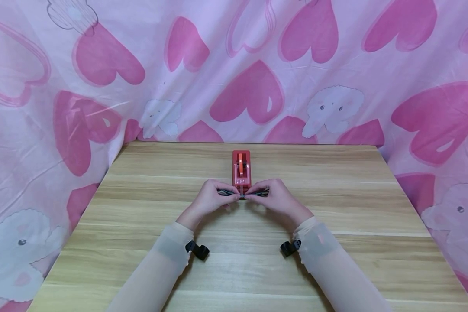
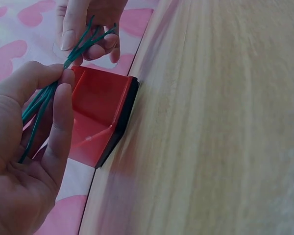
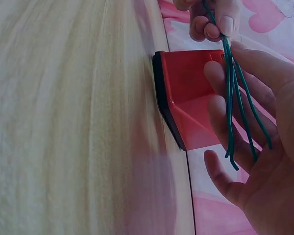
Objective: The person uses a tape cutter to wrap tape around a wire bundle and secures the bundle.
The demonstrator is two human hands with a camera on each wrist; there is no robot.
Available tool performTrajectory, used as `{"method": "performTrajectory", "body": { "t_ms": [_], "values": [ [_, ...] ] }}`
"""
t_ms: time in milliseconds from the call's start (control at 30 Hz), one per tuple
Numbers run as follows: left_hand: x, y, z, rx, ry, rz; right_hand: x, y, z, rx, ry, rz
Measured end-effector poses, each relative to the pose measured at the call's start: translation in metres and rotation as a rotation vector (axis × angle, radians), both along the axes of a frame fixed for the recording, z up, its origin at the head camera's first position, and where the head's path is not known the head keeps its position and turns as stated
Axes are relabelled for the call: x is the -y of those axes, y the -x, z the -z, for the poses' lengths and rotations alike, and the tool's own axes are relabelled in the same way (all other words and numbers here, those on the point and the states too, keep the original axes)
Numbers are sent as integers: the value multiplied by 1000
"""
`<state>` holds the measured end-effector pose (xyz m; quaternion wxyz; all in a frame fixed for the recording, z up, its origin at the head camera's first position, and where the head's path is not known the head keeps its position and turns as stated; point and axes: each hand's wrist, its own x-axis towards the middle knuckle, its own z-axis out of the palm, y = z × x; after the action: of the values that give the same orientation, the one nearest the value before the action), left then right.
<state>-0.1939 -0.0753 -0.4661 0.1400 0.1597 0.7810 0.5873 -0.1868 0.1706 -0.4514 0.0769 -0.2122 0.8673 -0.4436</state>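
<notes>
Several thin green wires lie together as a bundle, stretched crosswise between both hands. My left hand pinches the bundle near its middle between thumb and forefinger, with loose strands fanning over the palm. From the other side my right hand pinches it close by with thumb and forefinger. Its other fingers are spread behind the free wire ends. Directly behind the fingertips a red tape dispenser stands on the table, its near end partly covered by the hands. An orange wheel sits in its top.
The wood-grain table spreads out around the hands. A pink heart-printed cloth hangs along its back edge and both sides. Black wrist cameras are strapped over the pale sleeves.
</notes>
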Motion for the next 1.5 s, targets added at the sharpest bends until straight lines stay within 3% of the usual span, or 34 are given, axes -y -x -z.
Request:
{"method": "performTrajectory", "body": {
  "t_ms": [133, 400, 567, 667, 933, 1333, 1500],
  "values": [
    [1, -1, 1, -72, 26, 2, -1, 1, 0, 37, 22, -3],
    [2, -3, 2, -305, 137, -11, -1, 3, -1, 177, 78, -6],
    [1, -4, -1, -447, 151, 13, 1, 2, -5, 186, 71, -22],
    [1, -5, -2, -487, 151, 22, 1, 2, -5, 187, 69, -16],
    [2, -5, -1, -452, 143, 14, 2, 1, -3, 167, 92, -2],
    [2, -6, 0, -306, 107, -43, 4, -1, 1, 149, 51, 67],
    [2, -5, 0, -230, 49, -51, 5, -3, 1, 133, 54, 76]
  ]
}}
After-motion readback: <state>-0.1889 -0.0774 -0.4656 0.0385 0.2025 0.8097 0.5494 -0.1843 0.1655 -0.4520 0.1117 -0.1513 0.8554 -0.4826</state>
